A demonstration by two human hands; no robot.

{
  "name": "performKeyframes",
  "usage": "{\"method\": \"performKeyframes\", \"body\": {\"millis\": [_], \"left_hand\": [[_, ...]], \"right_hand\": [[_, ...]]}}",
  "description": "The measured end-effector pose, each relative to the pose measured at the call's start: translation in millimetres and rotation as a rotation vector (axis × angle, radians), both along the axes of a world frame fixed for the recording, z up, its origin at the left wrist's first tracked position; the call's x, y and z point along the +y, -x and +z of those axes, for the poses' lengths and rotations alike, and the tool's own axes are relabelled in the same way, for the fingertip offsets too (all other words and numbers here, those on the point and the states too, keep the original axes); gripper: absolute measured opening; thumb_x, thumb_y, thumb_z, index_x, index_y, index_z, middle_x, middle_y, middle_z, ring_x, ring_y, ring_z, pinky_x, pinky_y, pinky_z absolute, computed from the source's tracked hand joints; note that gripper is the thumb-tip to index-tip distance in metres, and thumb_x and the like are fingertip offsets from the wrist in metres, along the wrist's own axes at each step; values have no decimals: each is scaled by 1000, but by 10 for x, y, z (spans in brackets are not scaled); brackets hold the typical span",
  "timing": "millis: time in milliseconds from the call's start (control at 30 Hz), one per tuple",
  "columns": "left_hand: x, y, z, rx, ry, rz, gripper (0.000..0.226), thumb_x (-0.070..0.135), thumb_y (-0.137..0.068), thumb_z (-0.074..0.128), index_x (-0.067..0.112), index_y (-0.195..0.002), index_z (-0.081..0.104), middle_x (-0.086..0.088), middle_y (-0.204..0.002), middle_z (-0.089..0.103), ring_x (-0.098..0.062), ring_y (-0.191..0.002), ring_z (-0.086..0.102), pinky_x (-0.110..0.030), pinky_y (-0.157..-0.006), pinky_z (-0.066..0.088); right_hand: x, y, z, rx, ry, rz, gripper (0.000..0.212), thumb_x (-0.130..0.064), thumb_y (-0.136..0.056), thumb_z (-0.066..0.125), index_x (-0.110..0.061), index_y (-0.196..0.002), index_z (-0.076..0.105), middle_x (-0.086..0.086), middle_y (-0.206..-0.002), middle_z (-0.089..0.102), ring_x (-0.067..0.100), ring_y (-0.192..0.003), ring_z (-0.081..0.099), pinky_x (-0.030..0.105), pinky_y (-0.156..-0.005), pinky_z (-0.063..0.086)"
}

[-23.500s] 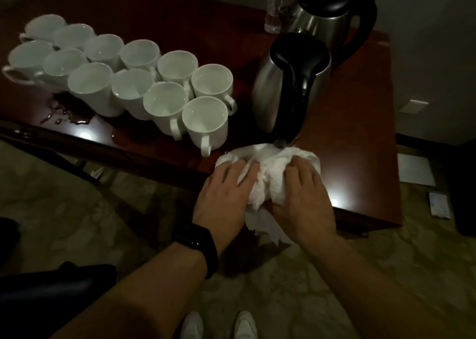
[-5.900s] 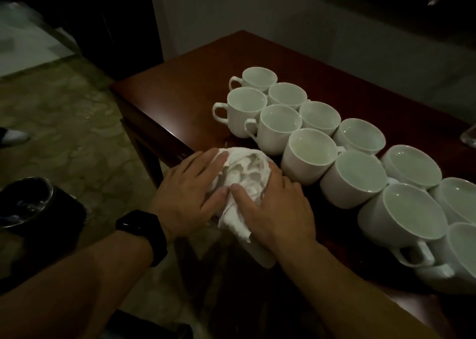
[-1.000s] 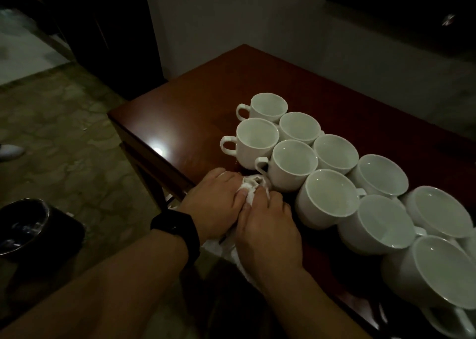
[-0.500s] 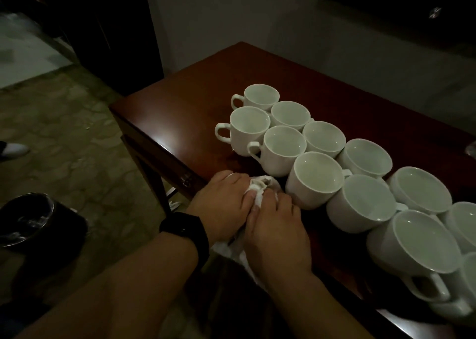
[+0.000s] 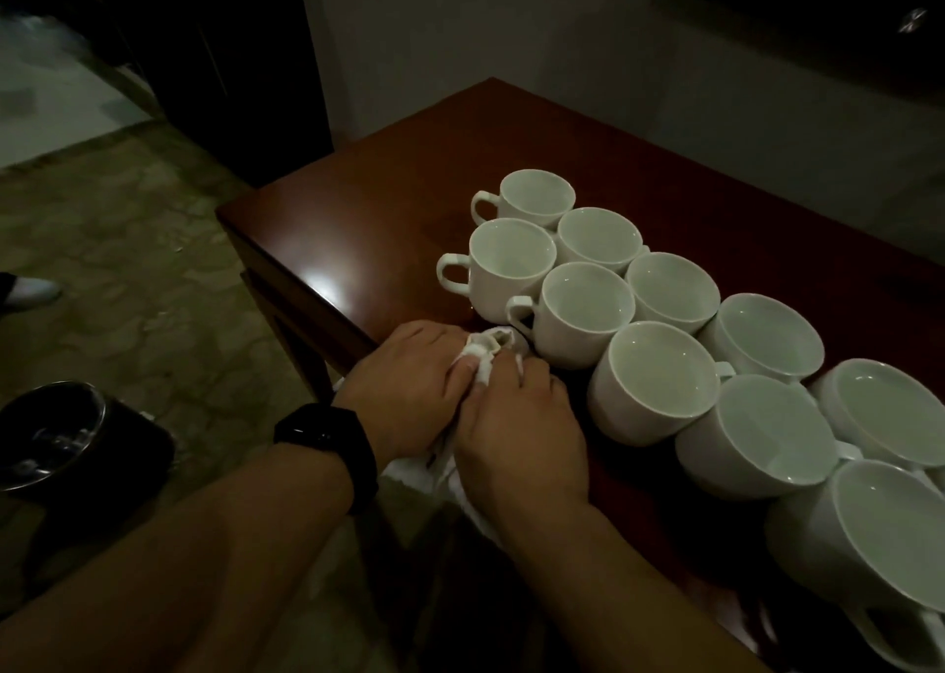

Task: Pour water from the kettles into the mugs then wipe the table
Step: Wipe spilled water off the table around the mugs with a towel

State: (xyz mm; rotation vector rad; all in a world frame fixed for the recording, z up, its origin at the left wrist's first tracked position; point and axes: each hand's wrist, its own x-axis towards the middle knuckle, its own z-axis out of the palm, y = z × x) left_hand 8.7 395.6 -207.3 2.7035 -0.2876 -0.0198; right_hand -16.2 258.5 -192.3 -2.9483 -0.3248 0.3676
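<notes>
While both hands bear down on the cloth, mugs crowd close beside them.
Head view: left hand (image 5: 409, 391) and right hand (image 5: 516, 427), fingers curled over the bunched white cloth (image 5: 483, 352), press it at the near edge of the counter (image 5: 383, 202), its tail hanging off. White mugs (image 5: 659, 381) stand in two touching rows just right of the hands. A black watch (image 5: 327, 442) sits on the left wrist.

Left grip (image 5: 409, 391) palm down, fingers curled over a bunched white cloth (image 5: 483, 352), right grip (image 5: 516, 427) touching it alongside, palm down, fingers likewise curled on the cloth, both forearms bare, reaching in from below, black band (image 5: 327, 442) on left wrist
</notes>
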Motion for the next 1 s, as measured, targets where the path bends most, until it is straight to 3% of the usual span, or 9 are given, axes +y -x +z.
{"method": "performKeyframes", "body": {"millis": [200,533,833,1000], "left_hand": [[161,-116,4,53,-8,22,41,36,-110,33,22,-138,60,2,-138,62,-15,-128,50,-31,-116,30],[380,-204,-11,55,-12,35,56,42,-105,21,20,-140,58,2,-139,61,-17,-129,50,-38,-115,34],[509,-242,-69,41,10,74,45,36,-109,31,19,-142,55,0,-142,59,-17,-132,47,-35,-118,30],[574,-269,-57,41,13,61,61,44,-102,17,19,-143,55,1,-143,58,-17,-134,46,-37,-119,30]], "right_hand": [[138,-117,-13,-21,17,32,57,-31,-106,20,-8,-158,20,18,-161,27,33,-142,33,41,-115,30],[357,-237,-42,-96,67,124,57,-24,-105,30,-2,-157,22,24,-159,26,40,-140,32,49,-115,29],[423,-251,-101,-167,-129,-7,57,-37,-105,29,-11,-155,29,14,-157,38,28,-141,39,37,-117,29],[495,-289,-102,-162,-163,-25,57,-38,-106,31,-12,-157,28,14,-159,35,28,-145,35,38,-120,26]]}}
